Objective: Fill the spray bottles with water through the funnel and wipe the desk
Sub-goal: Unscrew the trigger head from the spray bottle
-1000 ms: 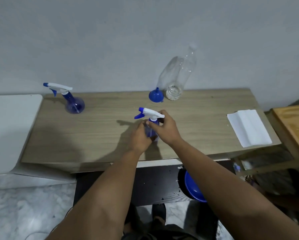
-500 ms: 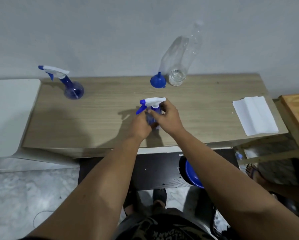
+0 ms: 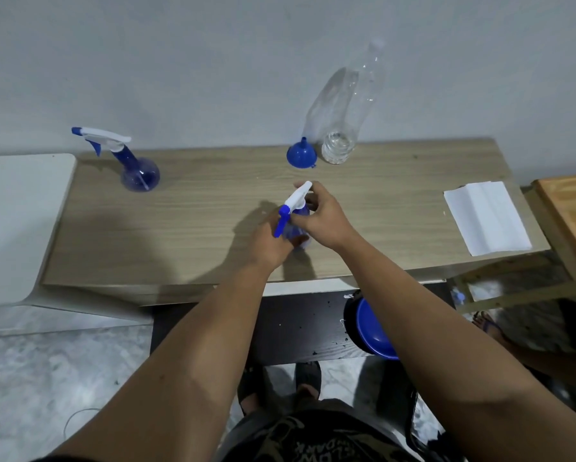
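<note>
Blue spray bottle (image 3: 295,228) with white trigger head, gripped by both hands

1. A light wood-grain desk (image 3: 196,228) stands against a pale wall.
2. Far left: a blue round-bellied spray bottle (image 3: 136,171) with a white trigger head.
3. At the back: an upturned blue plastic funnel (image 3: 300,155) just beside a clear plastic bottle (image 3: 341,128) (a little water inside).
4. Right end: a folded white paper towel (image 3: 486,218).
</note>
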A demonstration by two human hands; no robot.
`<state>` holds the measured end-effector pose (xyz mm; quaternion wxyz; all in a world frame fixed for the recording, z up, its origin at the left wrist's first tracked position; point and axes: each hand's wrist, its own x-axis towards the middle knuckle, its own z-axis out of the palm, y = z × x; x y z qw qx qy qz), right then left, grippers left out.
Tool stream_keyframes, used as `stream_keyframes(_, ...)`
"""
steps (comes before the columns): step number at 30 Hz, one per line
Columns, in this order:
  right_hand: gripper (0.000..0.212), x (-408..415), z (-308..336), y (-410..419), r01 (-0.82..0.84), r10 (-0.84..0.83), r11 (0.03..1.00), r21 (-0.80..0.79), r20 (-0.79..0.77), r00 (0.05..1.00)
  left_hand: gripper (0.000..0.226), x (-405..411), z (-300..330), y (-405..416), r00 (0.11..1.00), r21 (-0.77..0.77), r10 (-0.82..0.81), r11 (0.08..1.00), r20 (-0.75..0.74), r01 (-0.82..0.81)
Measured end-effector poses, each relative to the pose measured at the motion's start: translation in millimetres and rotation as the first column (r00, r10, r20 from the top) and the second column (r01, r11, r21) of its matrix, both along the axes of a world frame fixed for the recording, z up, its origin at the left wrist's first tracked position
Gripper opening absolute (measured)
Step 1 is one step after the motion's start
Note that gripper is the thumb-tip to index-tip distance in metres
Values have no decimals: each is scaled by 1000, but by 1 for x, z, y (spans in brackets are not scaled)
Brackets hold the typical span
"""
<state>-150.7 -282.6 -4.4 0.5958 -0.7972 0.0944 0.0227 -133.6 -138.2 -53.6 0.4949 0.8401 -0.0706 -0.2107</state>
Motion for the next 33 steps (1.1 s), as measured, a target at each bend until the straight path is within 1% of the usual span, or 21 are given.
stream_keyframes(2,34,-1,-1,-2,4,-4,1000,-16,14,1000,49,-2,7,0,1000,-2,21,1000,-8,-21)
stream_keyframes(4,30,-1,-1,-3,-25,26,999,-48,24,999,50,-4,12,1,1000,38,25,999,3,-25)
stream_keyframes(7,40,-3,1,-3,-19,19,998,-53,6,1000,50,-5,14,2,999,37,34,999,30,-35)
stream_keyframes(10,28,-5,-1,-4,-19,22,997,-72,42,999,47,-6,16,2,999,46,20,999,31,-22)
stream_keyframes(12,38,-7,1,-2,-41,43,997,-70,30,999,49,-7,16,3,998,58,18,998,54,-21)
stream_keyframes(13,44,-9,2,-1,-36,38,997,-62,22,999,48,-8,17,4,998,66,19,998,55,-23)
stream_keyframes(14,46,-10,2,-1,-17,18,998,-54,20,1000,45,-8,18,4,998,77,27,997,53,-31)
stream_keyframes(17,25,-11,1,-1,17,-12,997,-78,61,998,33,-8,18,3,999,80,22,996,46,-25)
stream_keyframes(18,23,-12,0,-1,10,-4,996,-86,69,998,32,-9,20,3,998,61,19,998,53,-22)
stream_keyframes(24,30,-13,6,-3,-6,14,995,-96,74,997,37,-12,27,1,999,28,-11,1000,48,9)
stream_keyframes(25,31,-12,7,-4,-14,21,995,-99,68,997,39,-16,37,0,999,16,-9,1000,41,9)
stream_keyframes(27,31,-12,9,-6,-33,40,994,-106,65,997,37,-16,36,1,999,22,-17,1000,36,16)
stream_keyframes(30,26,-13,18,-11,-42,47,998,-55,98,994,46,-13,29,1,999,38,1,999,44,-2)
stream_keyframes(33,19,-9,33,-12,15,-22,999,50,141,990,51,-14,26,1,1000,52,27,998,1,-27)
